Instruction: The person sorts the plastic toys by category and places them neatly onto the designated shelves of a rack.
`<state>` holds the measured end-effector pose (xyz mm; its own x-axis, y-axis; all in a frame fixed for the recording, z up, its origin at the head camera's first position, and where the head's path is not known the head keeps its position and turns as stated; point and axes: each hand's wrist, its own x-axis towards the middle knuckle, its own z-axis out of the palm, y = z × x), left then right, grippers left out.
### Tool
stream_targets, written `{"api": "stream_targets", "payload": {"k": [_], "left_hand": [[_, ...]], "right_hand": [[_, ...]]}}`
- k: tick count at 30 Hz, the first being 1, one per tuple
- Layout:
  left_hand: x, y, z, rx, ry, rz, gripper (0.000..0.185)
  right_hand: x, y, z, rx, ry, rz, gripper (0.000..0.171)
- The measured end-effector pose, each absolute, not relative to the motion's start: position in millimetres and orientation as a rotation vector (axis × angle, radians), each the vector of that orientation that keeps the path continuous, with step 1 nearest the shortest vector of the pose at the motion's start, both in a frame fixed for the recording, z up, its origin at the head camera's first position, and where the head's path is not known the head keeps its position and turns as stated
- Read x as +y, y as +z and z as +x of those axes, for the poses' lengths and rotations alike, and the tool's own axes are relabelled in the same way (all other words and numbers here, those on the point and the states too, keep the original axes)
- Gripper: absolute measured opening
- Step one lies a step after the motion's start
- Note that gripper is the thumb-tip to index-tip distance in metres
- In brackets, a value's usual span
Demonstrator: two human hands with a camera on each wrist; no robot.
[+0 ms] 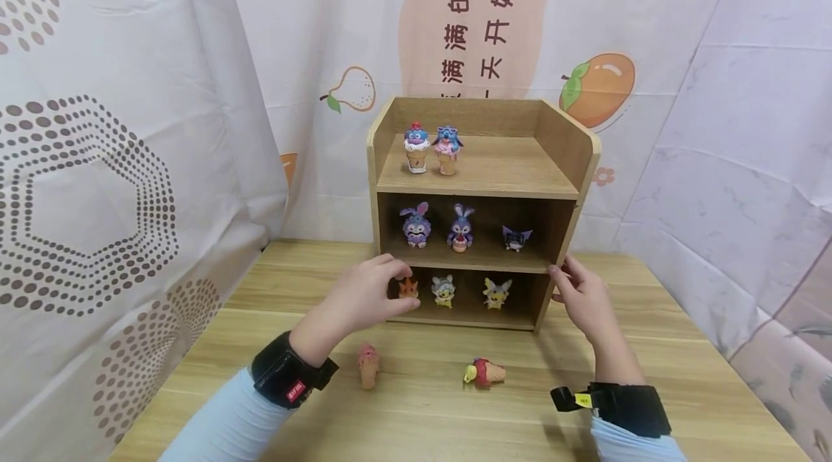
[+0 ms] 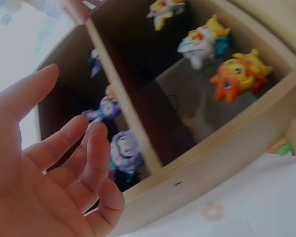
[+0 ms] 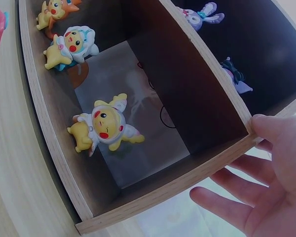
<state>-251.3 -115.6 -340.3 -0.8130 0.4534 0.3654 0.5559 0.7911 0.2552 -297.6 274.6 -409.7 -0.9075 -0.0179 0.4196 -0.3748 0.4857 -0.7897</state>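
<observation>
Here the left hand [image 1: 364, 296] sits loosely open, holding nothing, just in front of the orange figure [image 1: 407, 287] at the left end of the shelf's [image 1: 474, 180] bottom level; the right hand [image 1: 581, 296], also relaxed, touches the shelf's right wall.

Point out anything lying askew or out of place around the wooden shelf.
Two ice-cream-cone figurines lie tipped on the wooden table before the three-tier wooden shelf: a pink one and a red one. Two similar cone figurines stand upright on top.
</observation>
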Motion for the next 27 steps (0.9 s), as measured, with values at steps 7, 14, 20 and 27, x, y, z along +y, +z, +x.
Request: {"api": "stream_targets", "payload": {"k": [7, 14, 20, 27], "left_hand": [[-121.2, -359.9, -258.2, -2.848, -0.452, -0.726, 0.047], [-127.3, -373.5, -261.7, -2.939, -0.418, -0.657, 0.05], [-132.2, -385.0, -260.9, -3.12, -0.438, -0.601, 0.058], [-136.6, -403.4, -259.0, -3.21, -0.443, -0.587, 0.067]], "right_hand": [[274.8, -408.6, -297.1, -2.396, 1.389, 0.324, 0.059], [274.8, -407.7, -296.8, -2.404, 1.379, 0.322, 0.059], [274.5, -408.1, -297.2, -2.396, 1.379, 0.322, 0.057], [274.8, -407.7, -296.5, -2.404, 1.384, 0.321, 0.059]]}}
